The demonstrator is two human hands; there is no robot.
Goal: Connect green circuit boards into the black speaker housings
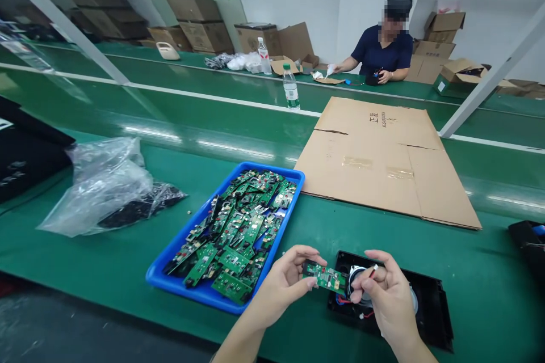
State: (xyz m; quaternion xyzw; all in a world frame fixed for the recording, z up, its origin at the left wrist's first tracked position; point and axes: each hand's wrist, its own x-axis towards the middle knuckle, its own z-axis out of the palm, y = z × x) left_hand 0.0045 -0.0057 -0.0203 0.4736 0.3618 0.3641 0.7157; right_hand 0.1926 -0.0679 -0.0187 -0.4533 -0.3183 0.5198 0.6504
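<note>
A small green circuit board is pinched at its left end between the thumb and fingers of my left hand. Close to the board's other end, my right hand grips a thin wire lead with a light-coloured tip and some red showing. Beneath both hands lies a black plastic housing holding round speakers, partly hidden by my right hand. Loose red and blue wires show at its left side. Left of my hands, a blue tray is heaped with several similar boards.
A flattened cardboard sheet lies beyond the housing, with a water bottle behind it. Clear plastic bags sit at left. A black case stands at the right edge. Across the bench, a co-worker handles parts.
</note>
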